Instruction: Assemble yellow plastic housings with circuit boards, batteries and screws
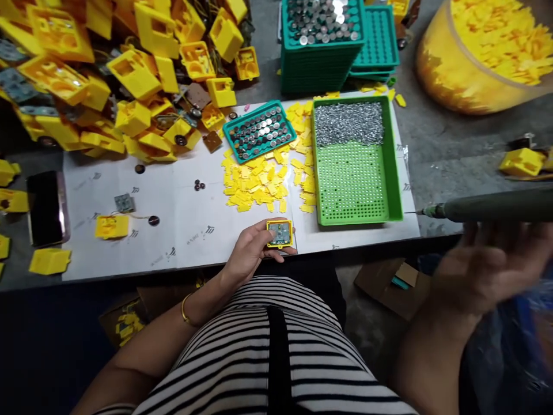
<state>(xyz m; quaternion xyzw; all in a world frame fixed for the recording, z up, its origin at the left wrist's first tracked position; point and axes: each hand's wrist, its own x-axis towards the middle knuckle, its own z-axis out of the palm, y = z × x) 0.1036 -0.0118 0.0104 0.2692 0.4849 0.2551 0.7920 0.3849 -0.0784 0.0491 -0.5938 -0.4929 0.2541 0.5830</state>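
Note:
My left hand (253, 245) is closed around a small yellow plastic case (291, 230) near the table's front edge. The thumb presses on the green circuit board (280, 231) seated inside it. At the right, my right hand (488, 268) is smeared by motion, its fingers curled under a dark power screwdriver (496, 206). The screwdriver lies level, its thin bit pointing left towards a green perforated basket (358, 218). Small silver screws (349, 122) fill the basket's back part. Loose flat yellow pieces (254, 180) lie beyond my left hand.
A teal tray (276, 151) of round metal parts rests on the yellow pieces. Yellow cases (138, 75) pile up at back left. Stacked teal trays (317, 69) and a tub (436, 75) of yellow pieces stand behind. A phone (47, 207) and wired case (111, 226) lie left.

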